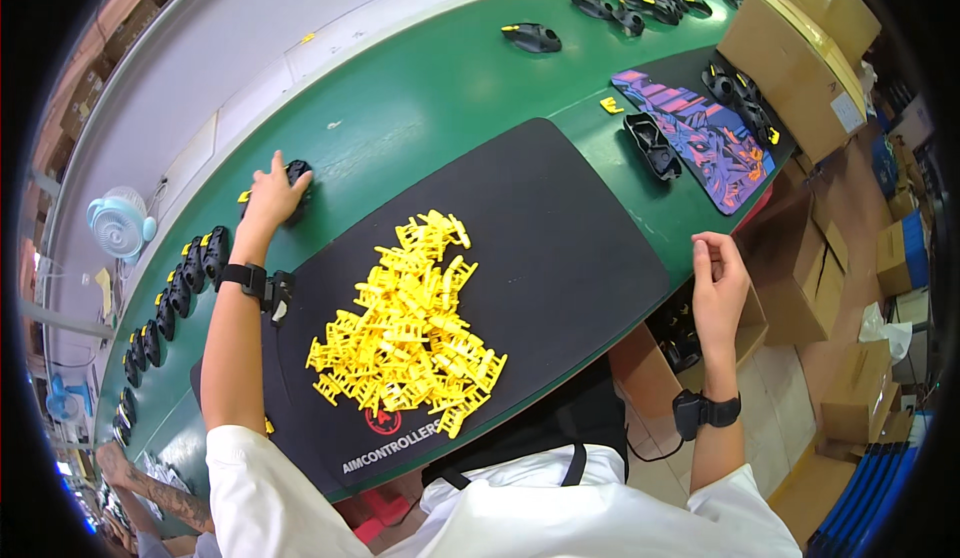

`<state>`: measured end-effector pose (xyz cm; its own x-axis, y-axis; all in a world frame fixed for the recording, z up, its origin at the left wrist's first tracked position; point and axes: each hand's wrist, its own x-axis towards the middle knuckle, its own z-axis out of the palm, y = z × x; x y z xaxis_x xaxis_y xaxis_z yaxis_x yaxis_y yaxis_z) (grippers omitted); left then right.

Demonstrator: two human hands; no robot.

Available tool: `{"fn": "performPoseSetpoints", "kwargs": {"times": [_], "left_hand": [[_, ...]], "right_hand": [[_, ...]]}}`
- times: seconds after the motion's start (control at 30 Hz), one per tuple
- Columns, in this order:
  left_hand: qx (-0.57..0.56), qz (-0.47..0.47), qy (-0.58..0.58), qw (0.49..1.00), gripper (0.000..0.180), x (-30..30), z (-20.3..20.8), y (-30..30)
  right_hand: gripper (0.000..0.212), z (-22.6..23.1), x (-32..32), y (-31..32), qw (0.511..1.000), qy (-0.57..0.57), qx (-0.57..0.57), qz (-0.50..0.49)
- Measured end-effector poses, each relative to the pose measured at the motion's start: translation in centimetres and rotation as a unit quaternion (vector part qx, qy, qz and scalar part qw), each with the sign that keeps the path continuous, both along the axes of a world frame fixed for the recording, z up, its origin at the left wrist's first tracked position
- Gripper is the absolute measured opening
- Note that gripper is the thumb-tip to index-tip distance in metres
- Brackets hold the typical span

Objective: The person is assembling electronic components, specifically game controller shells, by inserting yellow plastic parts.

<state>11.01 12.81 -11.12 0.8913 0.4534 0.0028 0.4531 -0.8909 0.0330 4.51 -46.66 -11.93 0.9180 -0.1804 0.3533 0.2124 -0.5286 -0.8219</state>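
My left hand reaches across the green table and grips a black plastic shell with a yellow piece at its side; the palm hides part of it. My right hand hovers past the table's near right edge, its fingers curled and thumb against them. Whether anything small sits in that pinch is hidden. Between my hands, a heap of yellow plastic clips lies on a black desk mat. Nearest to my right hand on the table is an open black shell, with a loose yellow clip beyond it.
Several black shells line the table's left edge. More shells lie at the far end. A patterned purple mat and cardboard boxes stand at right. Below my right hand is an open carton. Another person's arm shows lower left.
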Motion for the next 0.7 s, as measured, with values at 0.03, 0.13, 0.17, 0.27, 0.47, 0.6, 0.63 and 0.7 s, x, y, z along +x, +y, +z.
{"fn": "performPoseSetpoints", "kwargs": {"times": [0.03,0.13,0.17,0.27,0.47,0.6,0.63,0.7], "left_hand": [[0.087,-0.016,-0.003,0.996,0.083,0.5,-0.4,-1.2],[0.138,-0.122,-0.086,0.979,0.057,1.2,0.9,-7.8],[0.059,-0.203,-0.118,0.970,0.048,0.3,2.4,-9.9],[-0.171,-0.354,-0.052,0.918,0.039,-3.7,8.3,-18.7],[-0.084,-0.480,0.042,0.872,0.047,-5.0,9.3,-27.1],[-0.039,-0.477,0.048,0.877,0.027,-4.2,7.0,-26.3],[-0.035,-0.475,0.061,0.877,0.028,-4.1,7.1,-26.4],[-0.026,-0.476,0.103,0.873,0.021,-4.3,7.2,-25.1]], "right_hand": [[0.010,0.2,-0.4,0.1,1.000,0.004,0.000,0.004],[0.019,0.9,-0.4,-0.3,0.998,-0.001,-0.050,-0.030],[0.027,-0.3,0.4,-1.4,0.997,-0.003,-0.014,-0.076],[0.045,-7.8,3.6,-8.1,0.967,-0.023,0.076,-0.243],[0.036,-38.3,2.0,-21.3,0.893,0.375,-0.166,-0.187],[0.057,-51.7,-2.6,-22.5,0.737,0.625,-0.143,-0.213],[0.057,-53.3,-3.1,-21.3,0.737,0.630,-0.209,-0.130],[0.057,-55.5,-2.7,-19.5,0.728,0.630,-0.267,-0.045]]}}
